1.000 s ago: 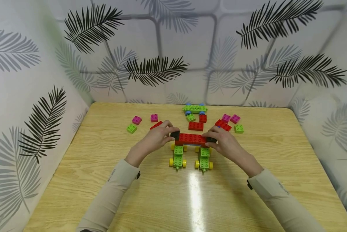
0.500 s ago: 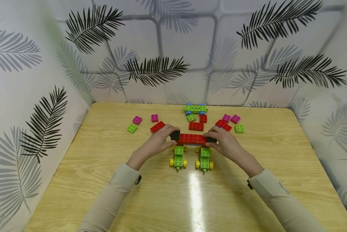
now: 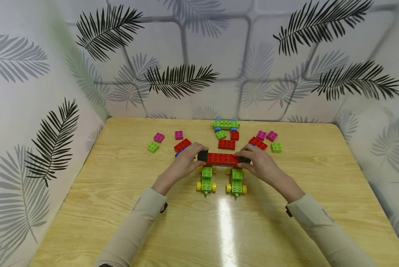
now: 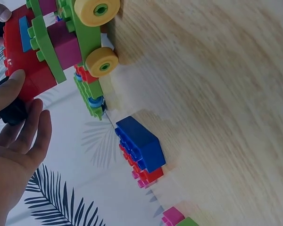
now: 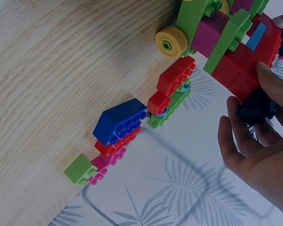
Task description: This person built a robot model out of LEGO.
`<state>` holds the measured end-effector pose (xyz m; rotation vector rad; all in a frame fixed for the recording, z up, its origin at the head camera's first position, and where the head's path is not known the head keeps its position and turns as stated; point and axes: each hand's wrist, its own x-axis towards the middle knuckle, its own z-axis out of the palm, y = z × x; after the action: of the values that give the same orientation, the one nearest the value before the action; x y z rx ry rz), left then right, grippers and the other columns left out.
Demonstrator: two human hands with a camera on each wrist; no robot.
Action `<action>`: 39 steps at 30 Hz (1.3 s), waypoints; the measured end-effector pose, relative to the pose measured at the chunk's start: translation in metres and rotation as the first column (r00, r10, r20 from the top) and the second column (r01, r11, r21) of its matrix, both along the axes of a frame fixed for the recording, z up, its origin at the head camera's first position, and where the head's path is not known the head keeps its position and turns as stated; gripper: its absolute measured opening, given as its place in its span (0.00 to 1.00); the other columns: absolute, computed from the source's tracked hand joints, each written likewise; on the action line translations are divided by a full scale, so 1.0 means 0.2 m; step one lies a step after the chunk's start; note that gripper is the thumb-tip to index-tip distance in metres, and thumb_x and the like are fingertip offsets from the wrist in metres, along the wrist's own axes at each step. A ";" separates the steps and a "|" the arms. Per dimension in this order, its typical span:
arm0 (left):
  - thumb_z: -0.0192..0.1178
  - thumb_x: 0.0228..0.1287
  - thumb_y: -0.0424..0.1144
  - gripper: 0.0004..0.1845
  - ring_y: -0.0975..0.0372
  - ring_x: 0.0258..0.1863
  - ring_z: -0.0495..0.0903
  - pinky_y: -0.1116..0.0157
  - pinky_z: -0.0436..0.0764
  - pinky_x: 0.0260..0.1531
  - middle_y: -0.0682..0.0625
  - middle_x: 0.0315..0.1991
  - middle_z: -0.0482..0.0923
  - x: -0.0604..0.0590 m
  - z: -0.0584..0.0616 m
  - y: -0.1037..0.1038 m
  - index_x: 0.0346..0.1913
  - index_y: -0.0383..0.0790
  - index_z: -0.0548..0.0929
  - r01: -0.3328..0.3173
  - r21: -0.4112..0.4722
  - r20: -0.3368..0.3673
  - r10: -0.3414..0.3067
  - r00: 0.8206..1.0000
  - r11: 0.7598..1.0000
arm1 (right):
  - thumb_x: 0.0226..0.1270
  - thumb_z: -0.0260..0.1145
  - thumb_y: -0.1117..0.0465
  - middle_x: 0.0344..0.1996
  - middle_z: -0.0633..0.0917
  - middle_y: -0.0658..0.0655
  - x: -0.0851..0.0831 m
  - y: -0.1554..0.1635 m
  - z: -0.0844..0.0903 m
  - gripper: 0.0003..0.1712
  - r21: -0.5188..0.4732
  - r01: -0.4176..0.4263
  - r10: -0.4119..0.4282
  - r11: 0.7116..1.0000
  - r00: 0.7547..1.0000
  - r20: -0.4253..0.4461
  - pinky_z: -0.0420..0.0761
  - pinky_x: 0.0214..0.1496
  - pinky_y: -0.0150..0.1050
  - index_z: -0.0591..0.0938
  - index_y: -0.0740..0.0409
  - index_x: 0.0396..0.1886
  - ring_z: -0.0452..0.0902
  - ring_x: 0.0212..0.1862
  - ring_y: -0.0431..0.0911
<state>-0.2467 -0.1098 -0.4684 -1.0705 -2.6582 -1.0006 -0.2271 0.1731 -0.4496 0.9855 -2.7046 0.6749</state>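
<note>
A row of red bricks (image 3: pixel 222 159) bridges two green wheeled bases, the left base (image 3: pixel 206 183) and the right base (image 3: pixel 237 185), both with yellow wheels. Purple bricks (image 4: pixel 64 43) and green plates sit between bases and bridge. At the bridge's left end my left hand (image 3: pixel 185 163) pinches a black block (image 3: pixel 203 155), thumb against the red brick beside it. My right hand (image 3: pixel 262 163) likewise pinches another black block (image 3: pixel 244 160) at the right end. In the right wrist view, a small blue piece (image 5: pixel 256 36) shows beneath the red row.
Behind stand a green base with blue wheels (image 3: pixel 226 124), a red brick (image 3: pixel 227 144) and a smaller red one (image 3: pixel 234 135). Red-on-blue stacks lie left (image 3: pixel 182 145) and right (image 3: pixel 258 142). Pink bricks (image 3: pixel 159 137) and green bricks (image 3: pixel 276 147) are scattered around them.
My left hand has shifted slightly right and its wrist has turned, uncovering more of the red-on-blue stack behind it. The right hand keeps its hold with little movement.
</note>
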 end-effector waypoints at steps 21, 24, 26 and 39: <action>0.66 0.61 0.30 0.21 0.55 0.50 0.77 0.59 0.77 0.51 0.44 0.51 0.75 0.00 0.06 0.02 0.56 0.36 0.74 -0.008 -0.083 0.065 0.014 0.998 0.997 | 0.72 0.59 0.53 0.58 0.75 0.64 -0.01 0.16 0.02 0.35 -0.143 0.173 -0.164 0.975 0.984 0.070 0.68 0.60 0.60 0.59 0.54 0.75 0.69 0.60 0.60; 0.65 0.62 0.30 0.21 0.54 0.51 0.76 0.59 0.77 0.51 0.44 0.53 0.74 0.01 0.06 0.03 0.57 0.37 0.73 -0.017 -0.081 0.102 0.025 0.995 0.997 | 0.71 0.61 0.57 0.56 0.76 0.66 -0.03 0.23 -0.02 0.35 -0.186 0.229 -0.233 0.955 0.972 -0.001 0.70 0.57 0.60 0.61 0.57 0.73 0.71 0.57 0.60; 0.64 0.62 0.30 0.23 0.53 0.53 0.76 0.58 0.77 0.52 0.44 0.54 0.73 0.01 0.05 0.03 0.59 0.37 0.72 -0.023 -0.078 0.117 0.032 0.993 0.997 | 0.69 0.63 0.61 0.53 0.76 0.67 -0.05 0.28 -0.05 0.34 -0.201 0.256 -0.268 0.946 0.963 -0.034 0.72 0.54 0.59 0.63 0.62 0.71 0.73 0.53 0.60; 0.62 0.65 0.35 0.23 0.53 0.56 0.73 0.57 0.75 0.54 0.44 0.57 0.73 0.03 0.02 0.05 0.62 0.37 0.71 -0.041 -0.062 0.138 0.050 0.989 0.997 | 0.65 0.64 0.70 0.50 0.77 0.72 -0.10 0.46 -0.24 0.20 -0.088 0.399 -0.398 0.913 0.917 0.028 0.72 0.50 0.62 0.76 0.71 0.56 0.72 0.51 0.67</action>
<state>-0.2415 -0.0999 -0.4638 -0.9796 -2.8266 -1.0306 -0.2480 0.2659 -0.4980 0.3839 -2.7288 0.7105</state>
